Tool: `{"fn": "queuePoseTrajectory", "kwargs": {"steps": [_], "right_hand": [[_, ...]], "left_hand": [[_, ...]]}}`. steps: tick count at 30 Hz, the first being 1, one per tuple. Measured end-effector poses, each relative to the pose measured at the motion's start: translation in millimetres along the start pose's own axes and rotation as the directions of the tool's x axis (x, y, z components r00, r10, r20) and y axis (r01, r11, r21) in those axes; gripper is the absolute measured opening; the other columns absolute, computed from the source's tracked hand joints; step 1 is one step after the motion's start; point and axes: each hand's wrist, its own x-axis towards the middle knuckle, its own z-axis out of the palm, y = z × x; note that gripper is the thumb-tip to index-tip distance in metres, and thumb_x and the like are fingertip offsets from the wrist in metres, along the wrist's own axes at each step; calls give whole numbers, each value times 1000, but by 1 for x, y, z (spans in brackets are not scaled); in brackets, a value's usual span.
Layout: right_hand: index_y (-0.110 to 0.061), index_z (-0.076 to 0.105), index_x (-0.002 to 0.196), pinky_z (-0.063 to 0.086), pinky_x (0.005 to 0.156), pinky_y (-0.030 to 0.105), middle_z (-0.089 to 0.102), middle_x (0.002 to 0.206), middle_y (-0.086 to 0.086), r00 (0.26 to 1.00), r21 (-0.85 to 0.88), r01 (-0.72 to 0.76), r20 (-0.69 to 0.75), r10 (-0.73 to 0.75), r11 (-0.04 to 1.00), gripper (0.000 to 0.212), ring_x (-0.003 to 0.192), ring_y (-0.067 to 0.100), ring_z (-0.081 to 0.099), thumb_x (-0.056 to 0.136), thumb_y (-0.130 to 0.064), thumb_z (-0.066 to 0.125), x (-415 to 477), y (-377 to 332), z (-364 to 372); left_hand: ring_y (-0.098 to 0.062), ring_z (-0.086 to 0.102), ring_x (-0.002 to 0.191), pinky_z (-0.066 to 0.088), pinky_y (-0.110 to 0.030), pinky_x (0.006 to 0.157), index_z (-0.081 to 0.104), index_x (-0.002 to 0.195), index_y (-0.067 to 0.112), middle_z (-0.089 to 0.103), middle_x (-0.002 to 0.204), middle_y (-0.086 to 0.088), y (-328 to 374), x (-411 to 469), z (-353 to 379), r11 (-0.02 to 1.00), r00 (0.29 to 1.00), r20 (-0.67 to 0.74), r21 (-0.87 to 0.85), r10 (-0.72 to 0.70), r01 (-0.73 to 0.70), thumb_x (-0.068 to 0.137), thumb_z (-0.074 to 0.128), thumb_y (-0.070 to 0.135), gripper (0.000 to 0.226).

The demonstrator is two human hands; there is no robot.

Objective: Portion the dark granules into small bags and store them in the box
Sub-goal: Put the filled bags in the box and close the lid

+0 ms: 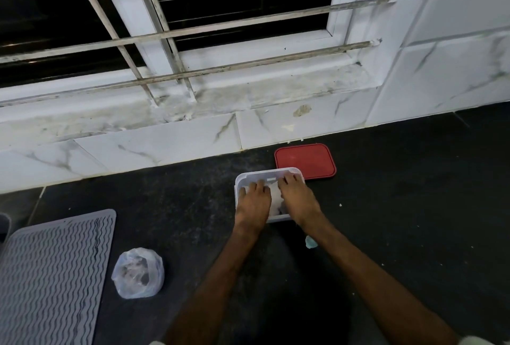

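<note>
Mat (52, 275): grey, ribbed, far left.
Loose bag (138, 273): knotted, dark granules inside, not yet in the box.
Left hand (254, 204): flat, fingers spread, pressing contents inside the box.
Box (242, 179): clear, open, holds pale bags.
Right hand (298, 198): flat, likewise pressing.
Lid (306, 160): red, off, behind the box.
Progress: judged late; one bag and the lid remain.

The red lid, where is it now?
In the head view, the red lid lies flat on the dark counter, right behind the clear box, near the tiled wall.

Dim, soft-focus wide-angle view, bent edges, pale glare on wall tiles (455, 74).
</note>
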Motion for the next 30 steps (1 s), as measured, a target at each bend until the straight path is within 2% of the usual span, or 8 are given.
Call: {"fn": "queuePoseTrajectory", "kwargs": {"steps": [2, 8, 11, 13, 15, 19, 22, 30], "right_hand": [[-12, 40, 143, 41, 103, 36, 44, 144, 13, 939, 35, -130, 325, 112, 991, 58, 130, 27, 46, 92, -27, 65, 8, -4, -9], [-13, 39, 145, 45, 105, 38, 50, 139, 12, 940, 27, -14, 342, 4, 1000, 61, 124, 27, 52, 91, -23, 67, 14, -7, -20], [-17, 58, 128, 50, 95, 33, 63, 123, 7, 959, 269, 265, -171, -225, 926, 31, 109, 21, 60, 97, -23, 58, 4, 19, -7], [-12, 64, 116, 47, 88, 29, 66, 112, 6, 813, 399, 413, -566, -134, 819, 22, 101, 21, 60, 99, -20, 53, -4, 44, 0], [-8, 64, 119, 42, 90, 28, 64, 116, 11, 760, 452, 377, -650, 9, 809, 25, 106, 25, 60, 98, -9, 52, 9, 70, 0], [-11, 28, 152, 31, 116, 46, 27, 160, 9, 955, 195, 142, -286, -83, 970, 64, 148, 27, 23, 96, -16, 56, 52, 119, 14], [-22, 5, 157, 16, 118, 55, 0, 165, -3, 994, 12, 93, -61, -92, 996, 86, 152, 19, 0, 93, -40, 59, 66, 133, 30], [-9, 38, 143, 30, 113, 42, 49, 141, 14, 959, -365, 121, -197, -204, 923, 50, 126, 31, 50, 94, -13, 49, 73, 133, 30]], "left_hand": [[-27, 53, 124, 31, -44, 114, 44, 142, 16, 54, 139, -11, -7, 5, 2, 997, 996, 79, 65, 41, -46, 101, 46, 34, 45], [-23, 57, 122, 20, -39, 120, 58, 132, 15, 65, 128, -9, -10, 7, -5, 996, 977, 211, 73, 30, -46, 104, 20, 50, 58], [-23, 55, 123, 18, -38, 119, 55, 133, 13, 63, 131, -9, -12, 6, -3, 998, 983, 175, 14, 52, -55, 102, 24, 53, 59], [-23, 45, 133, 19, -36, 119, 45, 142, 14, 52, 143, -8, -18, 1, -6, 996, 995, 49, -15, 90, -90, 102, 32, 50, 55], [-20, 29, 145, 15, -34, 121, 31, 150, 16, 35, 156, -5, -23, -7, -8, 995, 995, -83, -71, 61, -67, 102, 39, 44, 56], [-21, 3, 152, 17, -40, 123, 9, 156, 15, 4, 165, -4, -30, -15, -4, 950, 976, -162, -298, -143, 89, 99, 52, 32, 74], [-20, 10, 151, 28, -37, 117, 0, 157, 16, -1, 165, 0, -33, -18, -3, 889, 981, -73, -439, -179, 130, 100, 49, 31, 76], [-21, 18, 150, 33, -38, 117, -2, 156, 17, -3, 165, 1, -36, -15, 3, 904, 983, -49, -402, -178, 144, 102, 43, 34, 73]]}}
